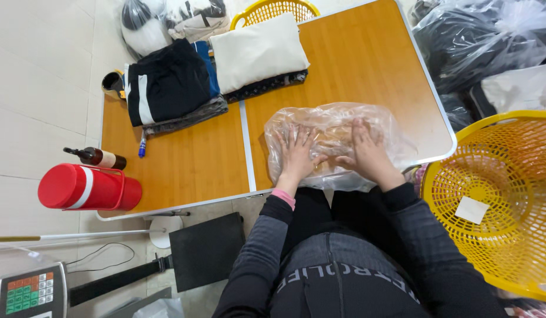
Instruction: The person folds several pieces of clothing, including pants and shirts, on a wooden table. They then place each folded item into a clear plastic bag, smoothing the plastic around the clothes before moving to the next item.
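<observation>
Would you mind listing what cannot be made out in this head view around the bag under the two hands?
- What the clear plastic bag holds: crinkled film and glare blur it, and the left hand and right hand cover part.
- The dark garments under the cream cushion: only edges show.
- The small bottle: too small to read its contents.
- The yellow basket: cut by the right edge.

My only view is head-worn, looking steeply down onto the wooden table (pixel 184 159) from its near edge, close, with my lap below it.
</observation>
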